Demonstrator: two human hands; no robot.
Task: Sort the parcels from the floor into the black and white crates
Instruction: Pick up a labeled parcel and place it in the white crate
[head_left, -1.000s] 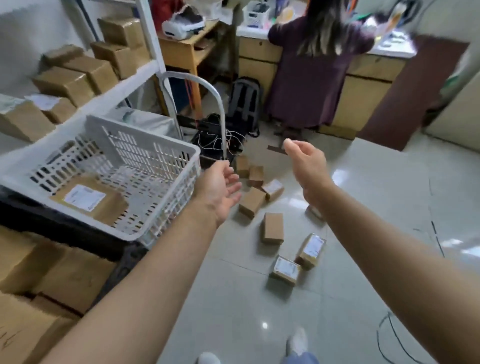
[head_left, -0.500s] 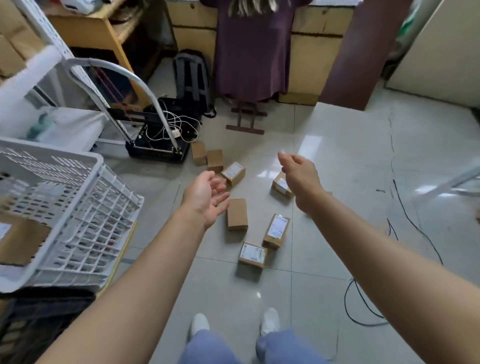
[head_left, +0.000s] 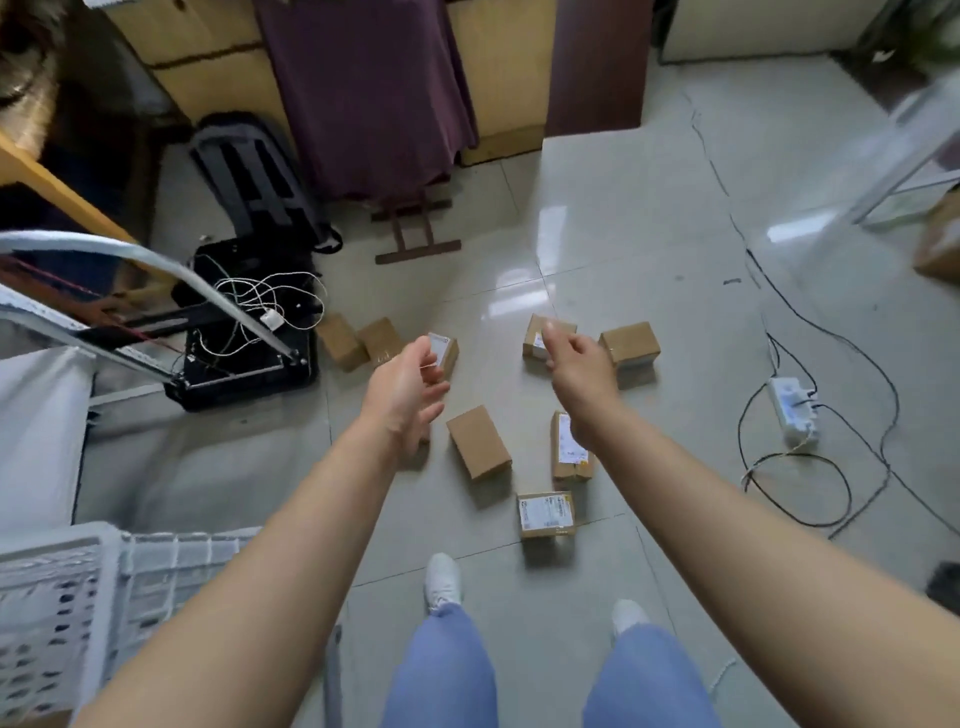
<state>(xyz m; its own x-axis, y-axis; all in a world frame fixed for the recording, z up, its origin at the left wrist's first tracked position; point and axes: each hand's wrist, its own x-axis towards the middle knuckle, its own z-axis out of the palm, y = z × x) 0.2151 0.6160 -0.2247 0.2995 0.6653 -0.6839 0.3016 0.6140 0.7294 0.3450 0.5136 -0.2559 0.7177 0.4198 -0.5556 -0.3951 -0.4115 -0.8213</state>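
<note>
The left hand (head_left: 408, 397) and right hand (head_left: 579, 371) are held out, each grip loosely spread, nothing pinched. The parcels (head_left: 478, 441) are scattered on the floor (head_left: 649, 234), well right of the white crate (head_left: 109, 551).

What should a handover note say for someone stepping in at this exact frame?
Left hand: open, empty, held over the floor.
Right hand: fingers loosely curled, empty.
Parcels: at least eight cardboard parcels lie scattered on the tiled floor ahead of the feet; nearest is a labelled parcel.
White crate: lower left, contents not visible. Black crate: out of view.
Done: cannot tell from here.
Left: pick up every floor parcel and sort it.
</note>
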